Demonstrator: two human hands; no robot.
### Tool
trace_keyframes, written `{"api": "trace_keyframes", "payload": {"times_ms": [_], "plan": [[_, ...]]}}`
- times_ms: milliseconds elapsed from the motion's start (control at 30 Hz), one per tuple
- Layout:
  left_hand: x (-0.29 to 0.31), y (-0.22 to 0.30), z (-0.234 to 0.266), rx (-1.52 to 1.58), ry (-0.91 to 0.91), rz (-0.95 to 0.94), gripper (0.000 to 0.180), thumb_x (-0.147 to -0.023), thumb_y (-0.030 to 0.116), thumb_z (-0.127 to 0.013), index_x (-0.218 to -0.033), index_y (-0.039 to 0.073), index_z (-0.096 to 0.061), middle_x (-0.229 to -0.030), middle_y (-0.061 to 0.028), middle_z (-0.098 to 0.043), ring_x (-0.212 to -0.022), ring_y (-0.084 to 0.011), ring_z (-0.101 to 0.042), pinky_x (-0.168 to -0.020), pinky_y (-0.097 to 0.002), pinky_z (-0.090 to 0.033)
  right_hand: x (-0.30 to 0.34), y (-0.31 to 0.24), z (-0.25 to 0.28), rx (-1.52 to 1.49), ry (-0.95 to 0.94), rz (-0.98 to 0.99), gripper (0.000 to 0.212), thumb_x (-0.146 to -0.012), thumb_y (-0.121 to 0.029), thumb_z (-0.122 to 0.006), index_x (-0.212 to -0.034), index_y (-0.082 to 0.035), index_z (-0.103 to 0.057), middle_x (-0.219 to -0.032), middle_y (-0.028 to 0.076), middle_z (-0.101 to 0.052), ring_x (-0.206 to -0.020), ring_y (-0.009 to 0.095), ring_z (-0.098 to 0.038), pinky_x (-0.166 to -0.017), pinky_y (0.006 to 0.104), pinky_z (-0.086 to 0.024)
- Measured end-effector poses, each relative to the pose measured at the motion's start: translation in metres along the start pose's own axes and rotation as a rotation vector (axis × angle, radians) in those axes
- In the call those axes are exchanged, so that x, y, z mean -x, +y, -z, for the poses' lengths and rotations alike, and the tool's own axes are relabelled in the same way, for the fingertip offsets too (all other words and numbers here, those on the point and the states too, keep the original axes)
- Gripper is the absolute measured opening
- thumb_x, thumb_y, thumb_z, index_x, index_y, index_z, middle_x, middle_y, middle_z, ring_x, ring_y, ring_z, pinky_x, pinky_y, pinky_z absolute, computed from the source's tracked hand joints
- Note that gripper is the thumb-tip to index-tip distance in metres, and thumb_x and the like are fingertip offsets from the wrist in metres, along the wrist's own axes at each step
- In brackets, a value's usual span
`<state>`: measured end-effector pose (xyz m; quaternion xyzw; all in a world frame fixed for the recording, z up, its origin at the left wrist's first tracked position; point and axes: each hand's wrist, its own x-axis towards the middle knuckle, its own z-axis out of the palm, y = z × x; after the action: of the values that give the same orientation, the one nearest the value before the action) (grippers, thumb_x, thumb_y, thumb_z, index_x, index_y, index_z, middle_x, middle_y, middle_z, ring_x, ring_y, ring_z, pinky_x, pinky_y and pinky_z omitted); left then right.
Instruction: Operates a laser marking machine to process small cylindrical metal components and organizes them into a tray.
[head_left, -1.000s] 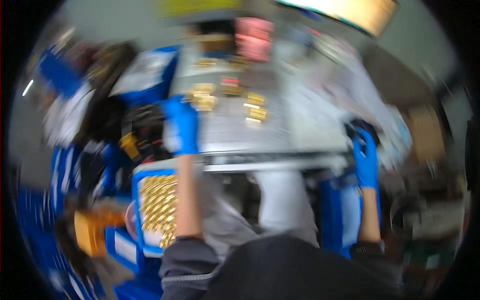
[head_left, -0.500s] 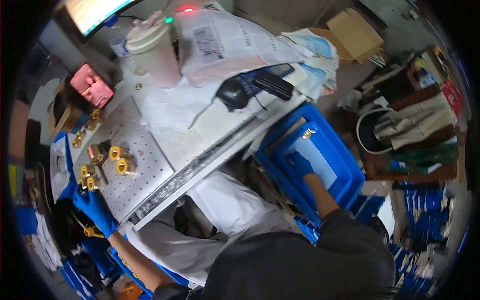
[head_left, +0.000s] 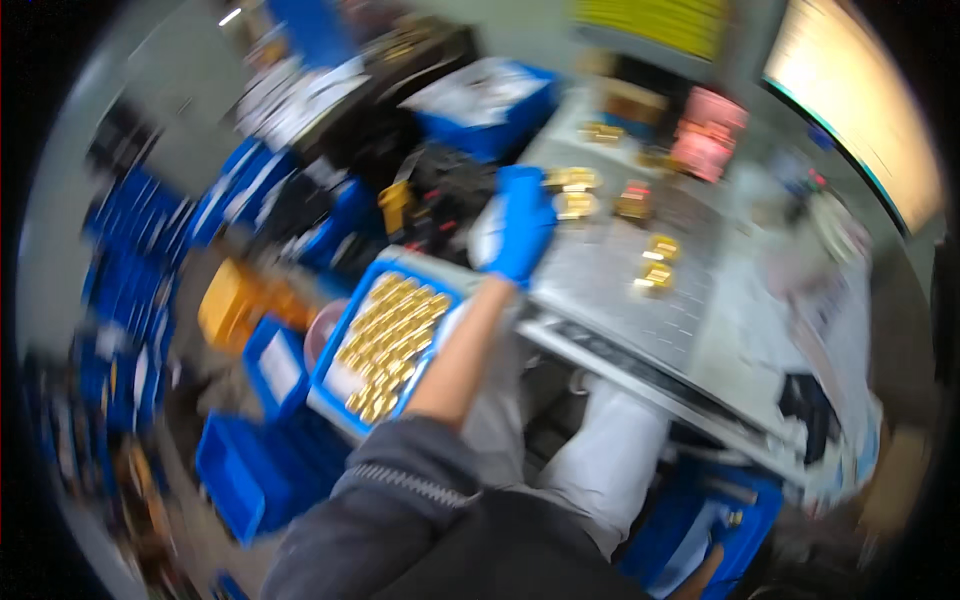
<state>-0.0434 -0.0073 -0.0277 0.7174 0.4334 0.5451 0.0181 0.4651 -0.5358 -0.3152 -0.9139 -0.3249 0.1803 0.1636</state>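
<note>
My left hand (head_left: 522, 230), in a blue glove, is at the left edge of a perforated metal plate (head_left: 610, 275) on the bench. Its fingertips are beside a cluster of brass fittings (head_left: 577, 195); blur hides their grip and whether they touch one. Farther right on the plate stand a reddish brass piece (head_left: 633, 200) and a pair of brass fittings (head_left: 656, 268). At the lower right, my right forearm (head_left: 703, 578) reaches into a blue bin (head_left: 645, 530) with a white liner and a small brass piece (head_left: 735, 518). My right hand blends into the blue bin, its fingers unreadable.
A blue tray (head_left: 325, 375) packed with brass fittings lies left of my arm. Blue bins (head_left: 235, 480) and an orange-yellow container (head_left: 235, 305) stand beyond it. A pink phone (head_left: 708, 135) stands behind the plate; a lit monitor (head_left: 850, 90) is at upper right.
The view has swung left, bringing the tray of brass fittings into sight and shifting the right-hand bin to the lower edge. My left hand remains beside the plate's fittings.
</note>
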Motion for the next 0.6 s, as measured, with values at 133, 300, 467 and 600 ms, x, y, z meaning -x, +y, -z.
{"api": "trace_keyframes", "payload": {"times_ms": [133,300,467,600], "plan": [[0.009,-0.015,-0.034,0.153,0.143,0.026,0.015,-0.088,0.004,-0.048,-0.101,-0.003,-0.048,-0.098,-0.0216,-0.048,-0.097,-0.0369,-0.048,-0.093,-0.0476,-0.039,-0.044,-0.055,0.006,0.065,-0.066,0.135,0.027,-0.086,-0.015,-0.06,-0.112,-0.005,-0.059,-0.099,0.014,-0.065,-0.092,0.025,-0.062,-0.081,0.0348,-0.05],[0.007,-0.002,-0.032,0.121,0.09,0.19,0.032,-0.066,0.001,-0.06,-0.095,-0.002,-0.048,-0.099,-0.0269,-0.041,-0.094,-0.0469,-0.044,-0.082,-0.0503,-0.04,-0.069,-0.104,0.011,0.145,-0.122,0.215,0.028,-0.087,-0.015,-0.06,-0.113,-0.004,-0.059,-0.1,0.013,-0.064,-0.092,0.024,-0.061,-0.082,0.0338,-0.05],[0.002,-0.002,-0.034,0.065,0.098,0.249,0.031,-0.065,0.0,-0.061,-0.093,-0.002,-0.048,-0.1,-0.027,-0.042,-0.091,-0.0459,-0.048,-0.077,-0.0503,-0.043,-0.082,-0.131,0.023,0.174,-0.147,0.249,0.029,-0.087,-0.015,-0.06,-0.114,-0.003,-0.058,-0.101,0.012,-0.063,-0.091,0.022,-0.059,-0.082,0.0328,-0.049],[0.004,-0.003,-0.038,0.039,0.144,0.246,0.03,-0.066,0.001,-0.062,-0.093,-0.002,-0.051,-0.1,-0.027,-0.044,-0.091,-0.0451,-0.049,-0.075,-0.0505,-0.044,-0.084,-0.144,0.038,0.185,-0.154,0.278,0.03,-0.088,-0.015,-0.061,-0.115,-0.002,-0.058,-0.102,0.011,-0.062,-0.091,0.021,-0.058,-0.082,0.0319,-0.049]]}}
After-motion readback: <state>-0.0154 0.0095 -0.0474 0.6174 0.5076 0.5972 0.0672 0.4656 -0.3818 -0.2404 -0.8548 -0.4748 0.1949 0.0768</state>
